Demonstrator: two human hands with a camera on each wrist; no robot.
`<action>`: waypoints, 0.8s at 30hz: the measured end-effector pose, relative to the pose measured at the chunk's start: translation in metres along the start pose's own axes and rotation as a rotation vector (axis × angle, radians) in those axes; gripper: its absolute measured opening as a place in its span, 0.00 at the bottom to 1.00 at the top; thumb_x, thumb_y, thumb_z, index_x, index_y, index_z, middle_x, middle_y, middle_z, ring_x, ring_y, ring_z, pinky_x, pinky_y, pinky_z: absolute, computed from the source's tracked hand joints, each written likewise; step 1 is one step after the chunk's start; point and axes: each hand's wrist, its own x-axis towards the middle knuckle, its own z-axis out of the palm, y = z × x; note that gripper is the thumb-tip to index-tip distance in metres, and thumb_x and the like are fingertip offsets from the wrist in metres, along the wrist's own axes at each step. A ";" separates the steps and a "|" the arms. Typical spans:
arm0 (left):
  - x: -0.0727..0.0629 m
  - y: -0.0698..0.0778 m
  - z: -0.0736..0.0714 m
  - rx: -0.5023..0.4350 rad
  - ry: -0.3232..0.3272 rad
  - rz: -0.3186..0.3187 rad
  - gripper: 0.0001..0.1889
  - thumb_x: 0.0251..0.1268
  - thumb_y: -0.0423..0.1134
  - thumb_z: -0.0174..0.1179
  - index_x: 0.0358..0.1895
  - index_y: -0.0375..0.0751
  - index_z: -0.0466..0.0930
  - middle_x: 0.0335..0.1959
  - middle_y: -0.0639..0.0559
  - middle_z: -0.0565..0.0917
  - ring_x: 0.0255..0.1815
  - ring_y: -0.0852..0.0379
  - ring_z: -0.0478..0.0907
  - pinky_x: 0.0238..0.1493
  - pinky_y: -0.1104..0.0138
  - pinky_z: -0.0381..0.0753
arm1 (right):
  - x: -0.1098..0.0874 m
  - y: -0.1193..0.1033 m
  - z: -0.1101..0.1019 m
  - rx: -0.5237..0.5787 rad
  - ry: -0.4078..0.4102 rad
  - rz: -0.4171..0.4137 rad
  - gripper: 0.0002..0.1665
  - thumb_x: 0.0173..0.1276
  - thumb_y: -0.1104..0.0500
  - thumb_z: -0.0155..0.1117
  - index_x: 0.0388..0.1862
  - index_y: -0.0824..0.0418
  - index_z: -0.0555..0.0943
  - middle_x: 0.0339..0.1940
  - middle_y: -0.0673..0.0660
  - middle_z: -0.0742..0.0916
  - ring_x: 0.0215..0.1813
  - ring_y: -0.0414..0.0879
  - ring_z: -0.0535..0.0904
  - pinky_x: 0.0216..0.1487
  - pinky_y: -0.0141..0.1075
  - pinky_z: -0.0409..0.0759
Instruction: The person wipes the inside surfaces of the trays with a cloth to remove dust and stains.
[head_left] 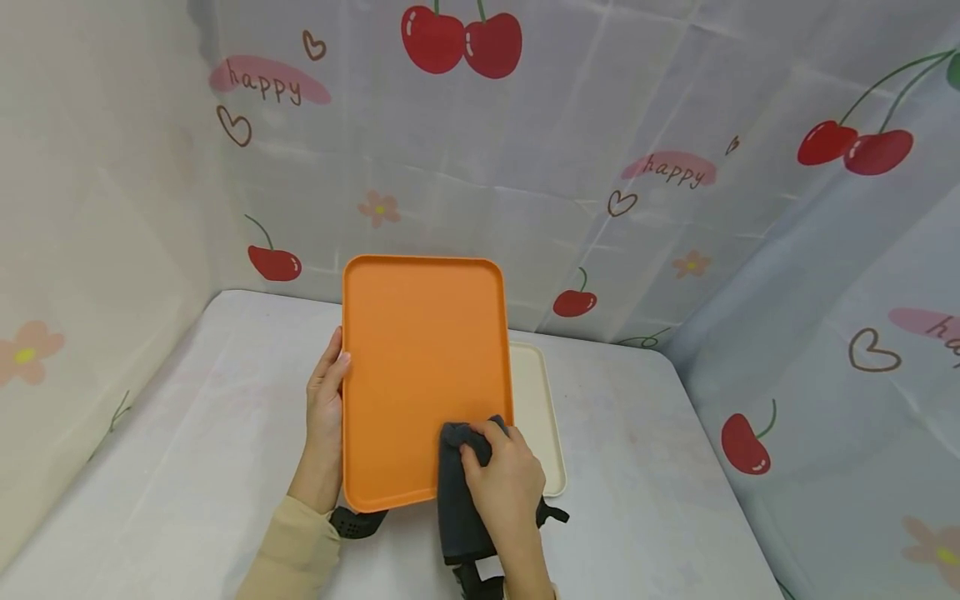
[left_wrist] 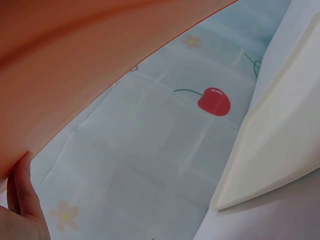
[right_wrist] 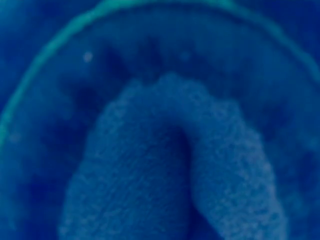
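Observation:
An orange rectangular tray (head_left: 427,358) is held up off the table, its inner face toward me. My left hand (head_left: 327,425) grips it by the left edge. In the left wrist view, the fingers (left_wrist: 22,185) meet the tray's orange underside (left_wrist: 75,75). My right hand (head_left: 506,479) pinches a dark grey cloth (head_left: 461,500) against the tray's lower right corner, and the cloth's lower part hangs below the tray. Bluish textured fabric (right_wrist: 130,175) fills the right wrist view at close range.
A cream tray (head_left: 542,417) lies on the white table (head_left: 637,467), partly hidden behind the orange one. White curtains with cherry prints (head_left: 525,167) surround the back and sides of the table. Dark wrist straps (head_left: 360,522) show at both wrists.

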 end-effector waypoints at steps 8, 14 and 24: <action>-0.002 0.000 0.002 0.057 0.018 0.006 0.20 0.76 0.35 0.50 0.67 0.54 0.75 0.59 0.59 0.82 0.50 0.61 0.84 0.52 0.70 0.83 | 0.008 0.028 -0.004 -0.048 0.029 0.124 0.15 0.52 0.55 0.77 0.40 0.49 0.88 0.30 0.54 0.85 0.25 0.52 0.80 0.20 0.39 0.73; -0.002 -0.001 0.002 0.113 0.039 0.032 0.23 0.76 0.34 0.50 0.71 0.50 0.69 0.59 0.59 0.81 0.50 0.62 0.84 0.52 0.70 0.83 | 0.008 0.032 -0.002 -0.033 0.019 0.130 0.15 0.53 0.55 0.76 0.41 0.48 0.88 0.30 0.54 0.85 0.23 0.51 0.78 0.19 0.37 0.71; 0.000 -0.001 0.003 0.067 0.071 0.032 0.24 0.75 0.33 0.50 0.72 0.47 0.67 0.57 0.59 0.82 0.49 0.62 0.84 0.50 0.71 0.84 | 0.007 0.030 0.001 0.000 0.017 0.145 0.14 0.53 0.55 0.77 0.41 0.48 0.88 0.28 0.54 0.85 0.29 0.51 0.81 0.23 0.38 0.74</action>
